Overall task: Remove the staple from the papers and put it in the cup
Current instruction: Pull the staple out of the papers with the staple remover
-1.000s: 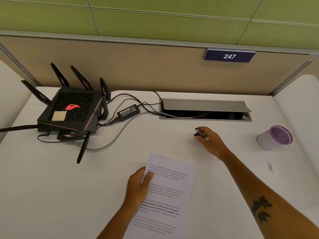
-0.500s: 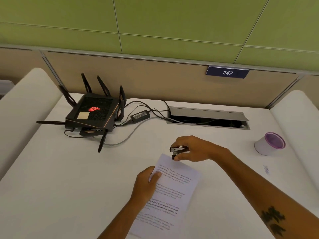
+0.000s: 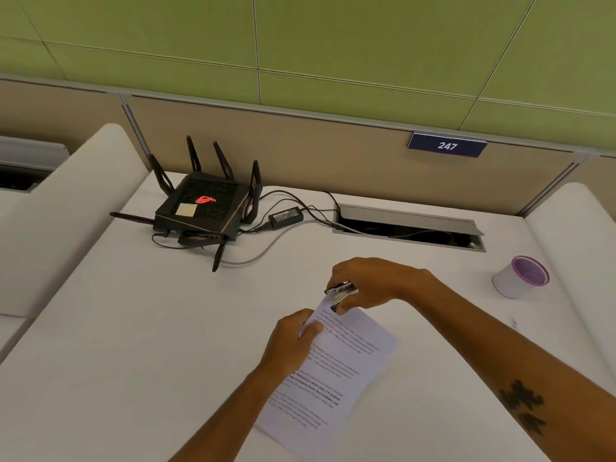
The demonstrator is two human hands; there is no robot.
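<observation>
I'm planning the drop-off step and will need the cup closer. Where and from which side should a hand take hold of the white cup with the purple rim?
Grip the cup round its white side wall, below the purple rim, coming from its left, probably with the right hand, the nearer one. It stands upright and alone on the desk, and this keeps the open mouth free.

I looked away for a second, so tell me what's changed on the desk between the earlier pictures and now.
The right hand picked up the staple remover from the middle of the desk and brought it back to the top corner of the papers, where it now sits. The left hand kept its grip on the papers. The cup stayed where it was.
</observation>
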